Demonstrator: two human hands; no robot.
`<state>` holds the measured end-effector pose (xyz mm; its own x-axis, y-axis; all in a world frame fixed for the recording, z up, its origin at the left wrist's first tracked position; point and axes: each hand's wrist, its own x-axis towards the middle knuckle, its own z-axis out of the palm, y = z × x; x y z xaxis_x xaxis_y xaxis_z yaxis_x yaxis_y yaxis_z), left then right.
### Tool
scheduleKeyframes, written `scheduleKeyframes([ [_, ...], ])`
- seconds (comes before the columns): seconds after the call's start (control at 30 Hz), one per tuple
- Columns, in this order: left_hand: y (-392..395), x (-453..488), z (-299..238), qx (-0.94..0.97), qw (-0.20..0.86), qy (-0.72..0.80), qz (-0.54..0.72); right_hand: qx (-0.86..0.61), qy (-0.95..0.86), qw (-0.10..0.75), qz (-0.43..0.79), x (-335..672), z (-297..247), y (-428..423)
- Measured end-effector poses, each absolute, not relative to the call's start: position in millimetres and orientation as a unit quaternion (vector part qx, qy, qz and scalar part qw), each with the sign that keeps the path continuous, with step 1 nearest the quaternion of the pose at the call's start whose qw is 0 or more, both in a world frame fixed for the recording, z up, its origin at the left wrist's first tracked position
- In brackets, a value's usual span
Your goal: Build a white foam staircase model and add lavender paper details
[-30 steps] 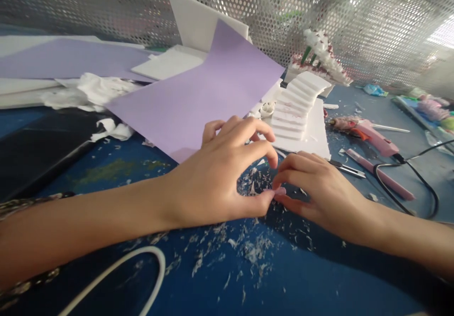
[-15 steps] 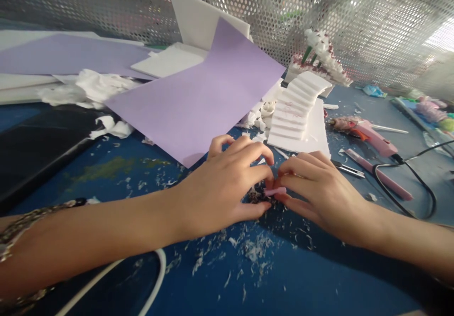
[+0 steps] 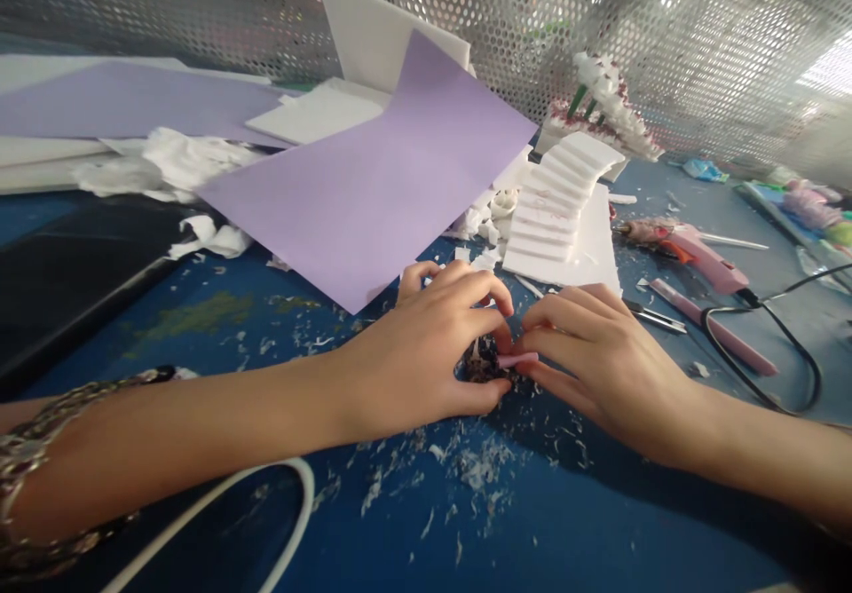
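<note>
My left hand (image 3: 419,353) and my right hand (image 3: 599,362) meet fingertip to fingertip low over the blue table (image 3: 506,522). Between them lies a small pink strip (image 3: 517,359), pinched by the curled fingers of my right hand. My left hand's fingers are curled too, thumb and forefinger closing on the strip's left end over a small dark scrap pile (image 3: 480,364). A lilac paper sheet (image 3: 373,176) lies just behind my left hand.
A white foam staircase model (image 3: 559,198) stands behind my hands. A pink glue gun (image 3: 692,251), a pink craft knife (image 3: 712,327) and a black cable (image 3: 765,344) lie right. White foam boards and crumpled paper (image 3: 166,162) sit left. A white cord (image 3: 266,504) loops near my left forearm.
Both hands have dropped lower onto the table and drawn closer together. My left hand's fingers have curled tighter round the pink strip's end.
</note>
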<state>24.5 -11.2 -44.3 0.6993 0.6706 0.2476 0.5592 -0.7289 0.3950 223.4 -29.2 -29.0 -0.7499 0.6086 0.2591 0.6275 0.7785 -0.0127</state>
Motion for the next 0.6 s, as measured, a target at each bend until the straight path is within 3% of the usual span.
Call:
scheduleKeyframes([
  [0.6, -6.2, 24.3, -37.0, 0.895, 0.117, 0.364, 0.231, -0.33, -0.931, 0.145, -0.052, 225.2, -32.7, -28.9],
])
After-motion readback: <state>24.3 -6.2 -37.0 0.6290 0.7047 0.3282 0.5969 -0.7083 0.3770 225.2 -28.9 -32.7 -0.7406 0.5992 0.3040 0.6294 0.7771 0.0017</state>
